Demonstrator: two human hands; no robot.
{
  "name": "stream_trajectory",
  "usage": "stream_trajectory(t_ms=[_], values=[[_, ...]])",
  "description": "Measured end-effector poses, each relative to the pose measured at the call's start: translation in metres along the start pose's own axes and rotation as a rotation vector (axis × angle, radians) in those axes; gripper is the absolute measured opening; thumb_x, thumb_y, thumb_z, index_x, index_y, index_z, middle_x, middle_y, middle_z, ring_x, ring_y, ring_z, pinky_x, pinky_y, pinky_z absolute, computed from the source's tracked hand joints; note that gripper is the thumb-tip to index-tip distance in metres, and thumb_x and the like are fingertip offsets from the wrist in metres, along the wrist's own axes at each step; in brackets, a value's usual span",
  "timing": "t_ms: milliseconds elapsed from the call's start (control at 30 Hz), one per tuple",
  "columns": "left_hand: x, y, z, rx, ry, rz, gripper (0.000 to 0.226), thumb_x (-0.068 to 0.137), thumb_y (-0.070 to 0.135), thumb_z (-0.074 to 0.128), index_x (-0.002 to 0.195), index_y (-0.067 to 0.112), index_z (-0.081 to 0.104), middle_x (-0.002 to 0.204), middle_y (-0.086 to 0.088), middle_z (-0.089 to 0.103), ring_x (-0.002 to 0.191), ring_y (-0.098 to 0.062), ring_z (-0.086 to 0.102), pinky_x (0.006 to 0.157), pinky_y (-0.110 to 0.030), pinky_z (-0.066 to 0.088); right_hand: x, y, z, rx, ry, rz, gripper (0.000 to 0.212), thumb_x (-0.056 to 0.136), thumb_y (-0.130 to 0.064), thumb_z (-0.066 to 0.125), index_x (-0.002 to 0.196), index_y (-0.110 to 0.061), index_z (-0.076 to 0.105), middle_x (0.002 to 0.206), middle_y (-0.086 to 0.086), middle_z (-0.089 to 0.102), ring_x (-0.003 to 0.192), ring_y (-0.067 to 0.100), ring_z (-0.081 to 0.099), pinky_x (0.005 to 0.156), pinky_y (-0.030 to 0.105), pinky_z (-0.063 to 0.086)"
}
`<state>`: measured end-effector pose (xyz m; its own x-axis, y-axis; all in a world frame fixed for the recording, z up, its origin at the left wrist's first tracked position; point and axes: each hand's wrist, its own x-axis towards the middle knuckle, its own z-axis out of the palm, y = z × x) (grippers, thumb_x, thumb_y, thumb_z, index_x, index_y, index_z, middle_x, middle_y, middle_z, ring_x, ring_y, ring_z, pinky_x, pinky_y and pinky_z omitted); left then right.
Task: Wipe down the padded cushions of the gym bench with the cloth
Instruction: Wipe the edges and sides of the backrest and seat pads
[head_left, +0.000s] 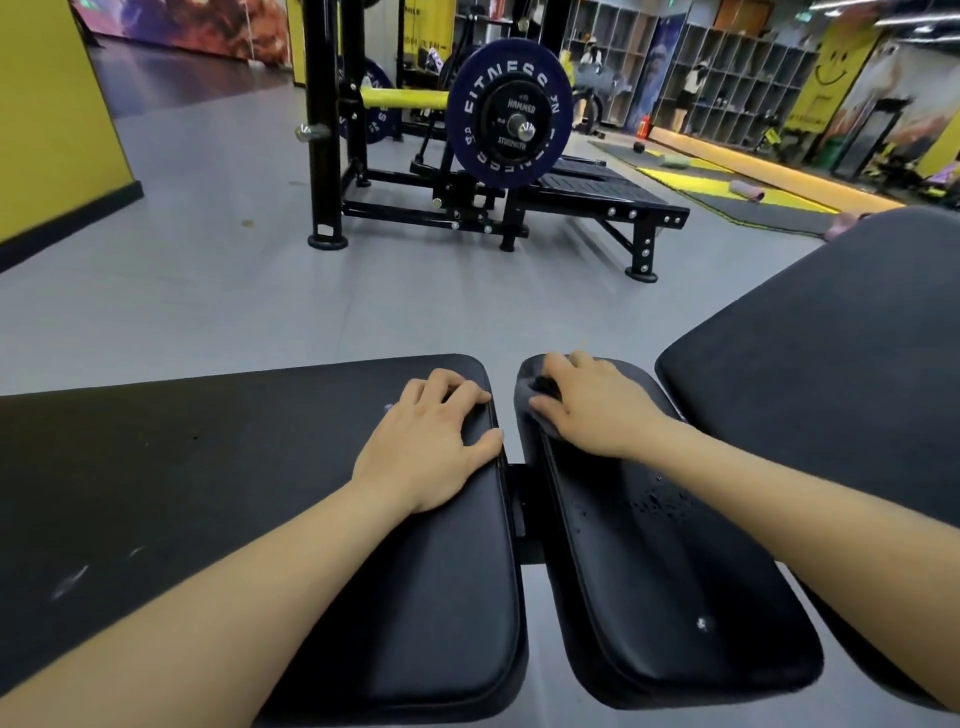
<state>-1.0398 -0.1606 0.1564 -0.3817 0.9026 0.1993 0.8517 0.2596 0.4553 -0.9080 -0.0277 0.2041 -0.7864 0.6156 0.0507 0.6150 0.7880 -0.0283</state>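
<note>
The cloth (537, 410), dark grey and hard to see against the black padding, lies on the far end of the seat pad (649, 571), close to its left edge and its rounded far corner. The right hand (587, 410) is on top of it with the fingers bent and clamped on the fabric, the thumb at the pad's left edge. Some water drops sit on the pad nearer to the camera, beside the right forearm. A narrow gap with a black bar in it separates this pad from the long back pad (234, 493) on the left. The left hand (431, 441) rests on the far right corner of the back pad, fingers loosely bent and apart, holding nothing, the fingertips near the edge by the gap. To the right a second black bench pad (831, 364) stands just beside the seat pad. Beyond the far edges of the pads there is open grey floor (363, 301), and further away a black rack (332, 130) with a plate (509, 111).
</note>
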Motion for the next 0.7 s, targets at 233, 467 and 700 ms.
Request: stream_trajectory(t_ms=[233, 467, 700], values=[[0.002, -0.001, 0.001, -0.005, 0.014, 0.0, 0.043, 0.088, 0.054, 0.044, 0.125, 0.034, 0.044, 0.126, 0.014, 0.035, 0.117, -0.014, 0.032, 0.104, -0.044, 0.034, 0.071, 0.012, 0.012, -0.017, 0.106, 0.188, 0.038, 0.095, -0.038, 0.04, 0.122, -0.011, 0.041, 0.127, 0.016, 0.045, 0.114, 0.038, 0.043, 0.082, 0.042, 0.039], [0.001, 0.003, -0.003, -0.003, -0.021, -0.013, 0.043, 0.088, 0.052, 0.047, 0.126, 0.032, 0.045, 0.128, 0.01, 0.037, 0.119, -0.016, 0.033, 0.103, -0.042, 0.034, -0.032, -0.012, 0.004, 0.042, 0.04, -0.029, 0.03, 0.092, -0.04, 0.046, 0.11, -0.016, 0.042, 0.117, 0.007, 0.045, 0.108, 0.03, 0.041, 0.078, 0.038, 0.038], [-0.012, 0.035, -0.001, 0.121, -0.077, -0.04, 0.038, 0.099, 0.026, 0.034, 0.133, 0.009, 0.039, 0.137, -0.006, 0.036, 0.124, -0.026, 0.033, 0.096, -0.037, 0.035, -0.129, -0.022, -0.009, 0.042, -0.023, -0.103, 0.025, 0.093, -0.046, 0.043, 0.093, -0.026, 0.027, 0.098, -0.006, 0.035, 0.092, 0.017, 0.035, 0.066, 0.031, 0.036]])
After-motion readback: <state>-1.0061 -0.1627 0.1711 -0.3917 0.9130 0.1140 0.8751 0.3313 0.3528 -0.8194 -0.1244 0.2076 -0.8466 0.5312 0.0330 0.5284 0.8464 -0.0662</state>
